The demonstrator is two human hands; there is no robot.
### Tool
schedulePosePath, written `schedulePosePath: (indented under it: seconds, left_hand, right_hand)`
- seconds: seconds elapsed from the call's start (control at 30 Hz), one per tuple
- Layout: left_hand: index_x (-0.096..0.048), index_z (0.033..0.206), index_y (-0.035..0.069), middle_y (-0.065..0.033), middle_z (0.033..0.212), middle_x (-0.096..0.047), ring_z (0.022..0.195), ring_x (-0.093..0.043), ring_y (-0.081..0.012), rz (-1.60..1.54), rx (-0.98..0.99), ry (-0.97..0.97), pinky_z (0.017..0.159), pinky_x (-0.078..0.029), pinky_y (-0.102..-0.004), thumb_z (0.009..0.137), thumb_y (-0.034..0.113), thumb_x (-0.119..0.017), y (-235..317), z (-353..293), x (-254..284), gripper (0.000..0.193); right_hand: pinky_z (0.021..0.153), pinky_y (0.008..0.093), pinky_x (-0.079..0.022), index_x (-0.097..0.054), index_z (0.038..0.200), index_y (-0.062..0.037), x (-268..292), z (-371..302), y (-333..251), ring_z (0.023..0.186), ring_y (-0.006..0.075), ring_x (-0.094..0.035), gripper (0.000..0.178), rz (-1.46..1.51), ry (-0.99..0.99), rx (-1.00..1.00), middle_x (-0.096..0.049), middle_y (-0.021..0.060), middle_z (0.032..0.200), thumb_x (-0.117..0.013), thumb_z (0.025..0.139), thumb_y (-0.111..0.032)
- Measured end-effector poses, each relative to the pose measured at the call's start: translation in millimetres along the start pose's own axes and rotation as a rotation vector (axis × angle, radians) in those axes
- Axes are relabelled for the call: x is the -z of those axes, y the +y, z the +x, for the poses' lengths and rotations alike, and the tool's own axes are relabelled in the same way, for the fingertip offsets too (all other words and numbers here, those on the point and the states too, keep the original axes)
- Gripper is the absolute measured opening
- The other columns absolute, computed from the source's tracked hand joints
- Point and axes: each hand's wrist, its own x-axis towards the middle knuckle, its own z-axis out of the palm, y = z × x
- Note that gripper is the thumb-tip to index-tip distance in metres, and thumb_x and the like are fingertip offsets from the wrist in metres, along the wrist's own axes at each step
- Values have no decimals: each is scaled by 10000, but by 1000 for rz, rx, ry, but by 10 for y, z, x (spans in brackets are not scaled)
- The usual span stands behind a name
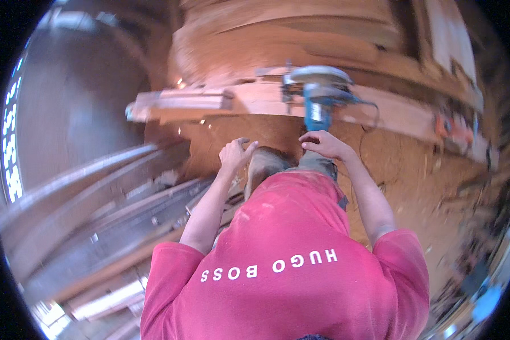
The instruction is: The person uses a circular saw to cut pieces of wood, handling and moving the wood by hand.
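Observation:
My left hand (pixel 237 154) hovers over my knees, thumb and fingers apart, with nothing in it. To its right, my right hand (pixel 324 145) is loosely bent with the thumb apart from the fingers, and no object shows in it. Just beyond that hand a blue power saw (pixel 318 107) with a pale round guard rests on a wooden beam (pixel 260 103). Whether my fingertips touch the rear end of the saw's body, I cannot tell. A dark cord (pixel 375 113) loops out from the saw's right side. The view is somewhat blurred.
Stacked short wood pieces (pixel 184 99) lie on the beam's left part. An orange-red tool (pixel 454 129) sits farther right. Sawdust-covered boards (pixel 289 39) fill the far side. Long planks (pixel 113 215) lie at my left, and reddish sawdust (pixel 402 170) covers the ground at right.

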Motion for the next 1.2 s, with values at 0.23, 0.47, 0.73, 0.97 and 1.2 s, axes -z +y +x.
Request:
schedulePosePath:
  seconds: [0.23,0.47,0.73,0.97,1.2]
  left_hand:
    - [-703,1243,53,-226,1161,-714,1138,-664,-396,-541,445,150,985,-514,-457,944,546,-594,-1949,-1061,-1399,587]
    - [-725,1188,35,-273,1183,-693,1173,-649,-405,-720,678,-129,1012,-495,-467,975,513,-571,-2756,-1696,-2255,546]
    - [-669,1230,-50,-263,1138,-710,1096,-677,-355,-558,180,130,988,-489,-419,1030,364,-558,-3155,-24,-298,472]
    - [-517,1424,-39,-250,1443,-524,1364,-467,-394,-66,-286,377,1160,-345,-479,1040,336,-574,-3015,1368,1415,539]
    - [-12,1614,8,-320,1655,25,1533,16,-495,297,-364,10,1259,-71,-551,1031,608,-411,-3236,1930,1412,927]
  right_hand:
    - [849,353,-551,-624,1317,-14,-666,2117,-953,916,224,-676,512,-222,-82,189,-692,162,1176,-696,952,-366]
    - [1079,466,-452,-587,1369,-21,-973,3563,-827,1266,415,-571,827,-353,182,78,-620,258,1331,-617,868,-678]
    - [980,446,-505,-689,1243,-69,-1181,3411,-1071,1170,340,-631,546,-108,130,-4,-670,217,1241,-642,938,-519]
    - [965,468,-532,-740,1160,-138,-1590,3298,-961,1081,340,-686,492,-76,569,-94,-718,161,1174,-674,876,-534]
    - [985,448,-514,-736,1197,-121,-1708,3391,-872,1132,343,-665,534,19,567,-99,-702,158,1225,-707,851,-527]
